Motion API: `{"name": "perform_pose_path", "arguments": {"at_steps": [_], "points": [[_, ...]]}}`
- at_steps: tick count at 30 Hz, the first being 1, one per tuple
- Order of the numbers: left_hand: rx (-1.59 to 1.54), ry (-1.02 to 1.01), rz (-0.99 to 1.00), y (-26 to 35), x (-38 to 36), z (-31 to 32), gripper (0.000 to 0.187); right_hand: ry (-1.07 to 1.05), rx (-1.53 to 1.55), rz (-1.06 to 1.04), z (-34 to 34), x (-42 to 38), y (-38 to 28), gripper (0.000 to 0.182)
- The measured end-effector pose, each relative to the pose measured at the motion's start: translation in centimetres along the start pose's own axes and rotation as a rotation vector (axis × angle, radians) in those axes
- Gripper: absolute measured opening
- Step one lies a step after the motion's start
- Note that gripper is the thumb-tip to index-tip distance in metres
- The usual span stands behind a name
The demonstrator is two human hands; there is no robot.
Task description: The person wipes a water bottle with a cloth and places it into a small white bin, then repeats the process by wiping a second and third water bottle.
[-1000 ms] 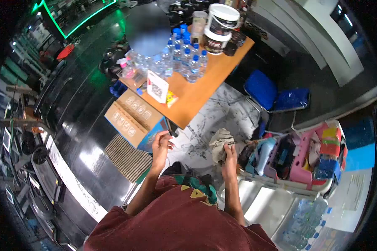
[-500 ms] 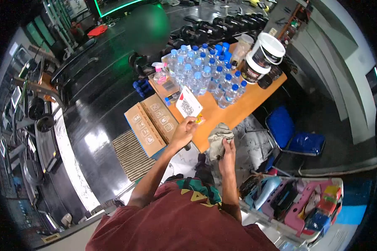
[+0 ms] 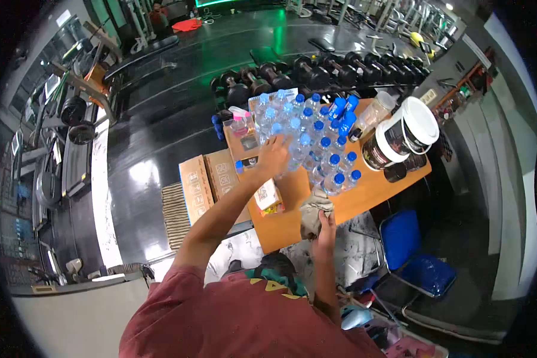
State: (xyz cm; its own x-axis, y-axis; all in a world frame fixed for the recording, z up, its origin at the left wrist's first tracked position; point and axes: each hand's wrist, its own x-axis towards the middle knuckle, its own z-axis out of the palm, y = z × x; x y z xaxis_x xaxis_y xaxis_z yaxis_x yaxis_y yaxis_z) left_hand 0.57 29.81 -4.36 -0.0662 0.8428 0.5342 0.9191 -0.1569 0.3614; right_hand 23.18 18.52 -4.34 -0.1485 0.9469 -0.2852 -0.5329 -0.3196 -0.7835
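Note:
My left hand [image 3: 273, 157] reaches out over the table among the clear water bottles [image 3: 269, 122] with pale blue caps, its fingers stretched out and slightly blurred right at the nearest ones. Crumpled in my right hand [image 3: 325, 231] is a grey-beige cloth [image 3: 312, 215], held at the table's front edge. Beside my left forearm, a white card with a printed code [image 3: 267, 194] sits by a small yellow packet [image 3: 272, 209]. More bottles with dark blue caps [image 3: 333, 181] stand to the right of my left hand.
The orange-brown table [image 3: 364, 192] also carries white-lidded tubs [image 3: 394, 143], a clear shaker [image 3: 379, 110] and a pink-topped spray bottle [image 3: 240, 121]. Cardboard boxes [image 3: 212, 182] stand at its left side. A blue chair [image 3: 409, 253] is at the right, with a dumbbell rack [image 3: 310, 73] behind.
My left hand has let go of the white card and moved forward to the bottles. The card now lies lower on the table. My right hand still holds the cloth; the view has shifted.

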Motion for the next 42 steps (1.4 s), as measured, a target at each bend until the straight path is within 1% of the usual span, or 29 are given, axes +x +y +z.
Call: {"name": "perform_pose_path", "arguments": {"at_steps": [2, 6, 8, 11, 12, 14, 15, 17, 18, 20, 21, 22, 23, 24, 26, 27, 29, 30, 31, 33, 34, 35, 37, 38, 39, 40, 41, 42], "points": [[0.116, -0.267, 0.073, -0.8, 0.5, 1.4, 0.049, 0.005, -0.037, -0.015, -1.0, 1.0, 0.1, 0.034], [0.034, -0.256, 0.003, -0.4, -0.1, 2.6, 0.044, -0.002, -0.059, 0.07, -1.2, 2.1, -0.6, 0.033], [-0.003, -0.302, 0.02, 0.3, -0.7, 2.4, 0.039, -0.033, -0.069, 0.076, -0.9, 1.9, -1.2, 0.037], [0.008, -0.303, -0.011, 1.4, -0.8, 1.3, 0.035, -0.033, -0.165, 0.072, -1.6, 2.1, -1.3, 0.041], [0.005, -0.3, -0.012, 2.3, -0.7, 0.4, 0.035, -0.034, -0.168, 0.07, -1.9, 2.1, -1.5, 0.041], [-0.055, -0.245, -0.006, 4.2, -0.9, -2.0, 0.03, -0.048, -0.233, 0.017, -2.2, 1.8, -1.8, 0.05], [-0.054, -0.241, -0.004, 5.0, -1.0, -3.0, 0.03, -0.051, -0.234, 0.013, -2.8, 1.8, -1.3, 0.05], [-0.175, -0.138, 0.118, 6.7, -1.4, -4.8, 0.026, 0.176, -0.308, -0.073, -4.2, 1.8, 0.2, 0.053], [-0.196, -0.077, 0.164, 7.5, -1.6, -5.8, 0.023, 0.174, -0.305, -0.077, -4.0, 1.4, 0.2, 0.053], [-0.243, -0.071, 0.151, 9.6, -2.6, -8.8, 0.025, 0.21, -0.154, -0.099, -3.5, 0.3, 0.4, 0.054], [-0.295, -0.067, 0.129, 10.6, -3.1, -10.5, 0.026, 0.209, -0.155, -0.102, -4.0, 0.4, 1.6, 0.054], [-0.299, -0.027, 0.173, 11.4, -3.7, -11.9, 0.027, 0.244, -0.109, -0.144, -4.8, 0.9, 3.3, 0.047], [-0.306, -0.024, 0.176, 12.1, -4.3, -13.2, 0.027, 0.282, -0.064, -0.189, -5.6, 0.8, 4.2, 0.041], [-0.336, -0.04, 0.179, 12.8, -5.0, -14.5, 0.026, 0.286, -0.068, -0.196, -4.9, 0.0, 3.8, 0.041], [-0.38, -0.069, 0.17, 14.6, -6.6, -17.7, 0.024, 0.084, 0.27, 0.041, -3.1, -1.7, 3.6, 0.052], [-0.378, -0.068, 0.171, 15.3, -7.6, -18.9, 0.024, 0.081, 0.271, 0.04, -2.8, -2.4, 3.9, 0.052], [-0.397, -0.131, 0.276, 16.3, -9.7, -20.5, 0.027, 0.054, 0.262, 0.059, -2.2, -3.7, 4.3, 0.05], [-0.337, -0.162, 0.282, 16.7, -11.2, -21.0, 0.033, 0.038, 0.258, 0.068, -1.8, -4.3, 4.5, 0.05], [-0.333, -0.159, 0.285, 17.0, -12.4, -21.3, 0.033, 0.022, 0.254, 0.078, -1.5, -4.9, 4.8, 0.049], [-0.413, 0.013, 0.275, 17.4, -14.5, -21.5, 0.042, -0.011, 0.246, 0.098, -1.3, -6.9, 5.7, 0.047], [-0.5, -0.047, 0.167, 17.4, -16.0, -21.6, 0.054, -0.026, 0.243, 0.108, -1.6, -8.4, 6.4, 0.046], [-0.496, -0.046, 0.169, 17.5, -17.1, -21.7, 0.054, -0.039, 0.238, 0.119, -2.1, -10.2, 7.2, 0.046], [-0.78, -0.034, 0.01, 17.7, -19.2, -21.8, 0.059, -0.064, 0.228, 0.14, -3.8, -14.1, 8.7, 0.044], [-0.831, -0.089, -0.018, 17.2, -20.3, -21.5, 0.067, -0.076, 0.221, 0.149, -4.7, -16.0, 9.3, 0.043], [-0.829, -0.088, -0.016, 17.1, -21.5, -21.2, 0.067, -0.09, 0.215, 0.159, -5.4, -18.0, 7.9, 0.042], [-0.903, -0.176, -0.146, 16.9, -22.5, -21.0, 0.068, -0.107, 0.208, 0.169, -2.9, -16.0, 9.7, 0.042], [-0.974, -0.265, -0.277, 16.6, -23.1, -20.7, 0.07, -0.125, 0.2, 0.179, -2.0, -15.5, 9.7, 0.041], [-0.823, -0.247, -0.171, 16.3, -23.4, -20.1, 0.073, -0.14, 0.191, 0.189, -1.1, -15.2, 9.6, 0.04]]}}
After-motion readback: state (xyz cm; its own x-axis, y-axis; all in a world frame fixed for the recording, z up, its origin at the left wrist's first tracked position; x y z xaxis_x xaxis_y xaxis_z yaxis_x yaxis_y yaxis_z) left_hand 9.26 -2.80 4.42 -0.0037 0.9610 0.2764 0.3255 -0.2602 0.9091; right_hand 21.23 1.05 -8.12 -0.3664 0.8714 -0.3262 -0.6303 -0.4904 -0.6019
